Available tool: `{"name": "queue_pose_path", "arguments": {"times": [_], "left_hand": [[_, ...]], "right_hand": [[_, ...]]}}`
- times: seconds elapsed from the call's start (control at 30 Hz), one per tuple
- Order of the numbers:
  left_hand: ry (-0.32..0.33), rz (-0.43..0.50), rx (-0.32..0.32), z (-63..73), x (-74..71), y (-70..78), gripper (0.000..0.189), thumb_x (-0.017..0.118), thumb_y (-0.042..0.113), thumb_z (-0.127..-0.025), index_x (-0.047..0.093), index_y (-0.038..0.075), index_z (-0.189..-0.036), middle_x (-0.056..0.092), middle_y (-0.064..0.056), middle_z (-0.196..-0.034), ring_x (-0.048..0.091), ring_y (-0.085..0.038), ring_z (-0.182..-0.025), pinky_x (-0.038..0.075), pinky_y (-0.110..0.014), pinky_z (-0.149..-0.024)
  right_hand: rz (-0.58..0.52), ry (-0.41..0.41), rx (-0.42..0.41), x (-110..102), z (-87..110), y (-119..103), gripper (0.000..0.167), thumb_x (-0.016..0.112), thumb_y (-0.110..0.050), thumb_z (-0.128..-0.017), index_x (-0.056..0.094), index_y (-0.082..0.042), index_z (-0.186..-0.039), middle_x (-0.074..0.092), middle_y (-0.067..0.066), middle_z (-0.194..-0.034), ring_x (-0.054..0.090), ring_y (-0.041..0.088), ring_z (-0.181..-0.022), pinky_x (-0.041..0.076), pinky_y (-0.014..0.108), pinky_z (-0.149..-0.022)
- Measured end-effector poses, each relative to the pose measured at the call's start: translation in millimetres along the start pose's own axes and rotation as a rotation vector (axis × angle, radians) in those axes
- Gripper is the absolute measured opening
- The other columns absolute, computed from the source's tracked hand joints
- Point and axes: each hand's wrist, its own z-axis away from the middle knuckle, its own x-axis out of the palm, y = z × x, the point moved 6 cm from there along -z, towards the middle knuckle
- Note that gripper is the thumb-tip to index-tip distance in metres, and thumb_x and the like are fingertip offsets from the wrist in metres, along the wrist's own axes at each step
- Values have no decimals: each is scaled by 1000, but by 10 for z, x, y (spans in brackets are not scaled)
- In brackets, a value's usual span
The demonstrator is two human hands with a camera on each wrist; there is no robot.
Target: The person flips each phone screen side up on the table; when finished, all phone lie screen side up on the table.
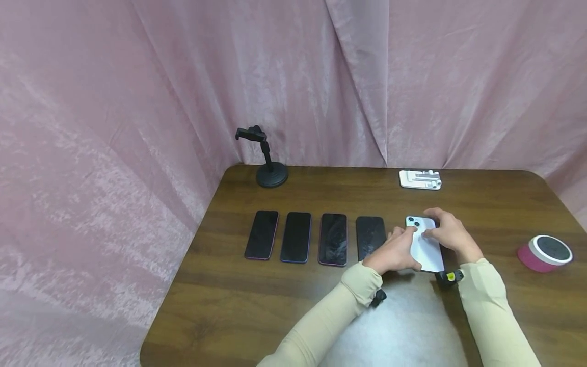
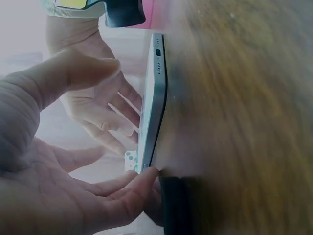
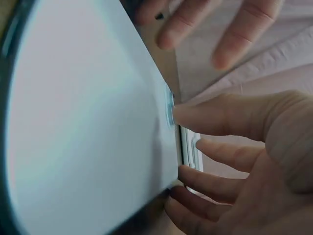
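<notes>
A white smartphone [image 1: 427,253] lies back up on the table, its two-lens camera at the far left corner. My left hand [image 1: 397,251] is at its left side; in the left wrist view its fingertips touch the phone's edge [image 2: 154,107] near the camera end, the thumb raised apart. On the other side is my right hand [image 1: 451,236], its fingertips at the far right edge and its thumb over the back. In the right wrist view that thumb [image 3: 220,115] overlaps the camera bump. A black smartphone [image 1: 370,235] lies left of it, partly behind my left hand.
Left of these, more dark phones [image 1: 295,237] lie screen up in a row. At the back stand a black phone stand [image 1: 272,175] and a folded white stand [image 1: 420,180]. A pink and white round object [image 1: 544,253] sits at the right. Pink curtains [image 1: 293,76] hang behind the table.
</notes>
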Motion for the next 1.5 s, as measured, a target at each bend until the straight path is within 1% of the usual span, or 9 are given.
{"name": "queue_pose_path", "arguments": {"times": [0.2, 0.33, 0.53, 0.67, 0.87, 1.0, 1.2, 1.37, 1.5], "left_hand": [[-6, -44, -32, -33, 25, 1, 92, 94, 31, -71, 46, 17, -148, 51, -3, -127, 47, -12, -109, 43, -19, -85], [-15, -102, -32, -53, 46, 22, 92, 94, 32, -70, 45, 18, -148, 49, -4, -127, 43, -14, -108, 43, -20, -86], [-24, -186, -19, -106, 13, 59, 87, 92, 31, -72, 45, 22, -145, 44, -4, -122, 38, -15, -104, 42, -22, -81], [-33, -197, -16, -119, 7, 76, 80, 92, 29, -72, 49, 22, -139, 43, -4, -119, 39, -16, -104, 42, -22, -79], [-50, -215, -34, -84, 85, 65, 71, 93, 28, -71, 52, 23, -129, 41, -4, -117, 39, -16, -101, 42, -24, -73], [-64, -227, -30, -62, 117, 44, 71, 93, 26, -70, 52, 22, -128, 42, -4, -119, 39, -16, -100, 41, -23, -73], [-50, -195, -50, -62, 136, 53, 73, 94, 23, -69, 53, 22, -129, 41, -4, -118, 40, -16, -102, 43, -23, -74], [-30, -191, -60, -64, 130, 75, 79, 96, 22, -66, 52, 26, -131, 41, -5, -119, 41, -16, -105, 45, -24, -76], [-27, -207, -55, -68, 126, 89, 78, 98, 23, -63, 54, 24, -128, 41, -6, -123, 42, -17, -105, 45, -24, -76]], "right_hand": [[10, -54, 36, -12, -13, 29, 63, 68, -2, -85, 42, 15, -140, 43, 44, -136, 49, 52, -110, 42, 66, -91], [23, -65, 35, -25, -28, 9, 63, 71, -2, -85, 43, 14, -139, 46, 43, -134, 51, 51, -107, 45, 63, -88], [49, -63, 10, -75, -91, -59, 63, 72, -1, -82, 46, 15, -136, 50, 42, -128, 54, 49, -101, 48, 59, -84], [75, -70, 13, -77, -95, -63, 63, 73, 0, -80, 46, 16, -135, 50, 43, -126, 54, 49, -100, 49, 60, -83], [84, -86, 17, 5, -38, -5, 65, 74, -1, -78, 46, 16, -135, 51, 42, -126, 53, 49, -100, 48, 60, -83], [85, -94, 19, 51, -4, 0, 64, 74, 2, -77, 47, 17, -133, 53, 41, -124, 54, 47, -99, 49, 58, -82], [104, -78, 3, 31, 12, -24, 60, 76, 1, -75, 52, 16, -128, 55, 41, -121, 56, 46, -96, 49, 57, -80], [77, -57, -15, -2, 8, -45, 55, 75, 0, -74, 56, 15, -124, 58, 38, -116, 56, 44, -95, 49, 54, -79], [11, -58, -23, -35, 26, -85, 56, 72, 4, -75, 51, 16, -126, 55, 38, -119, 54, 46, -100, 46, 57, -85]]}}
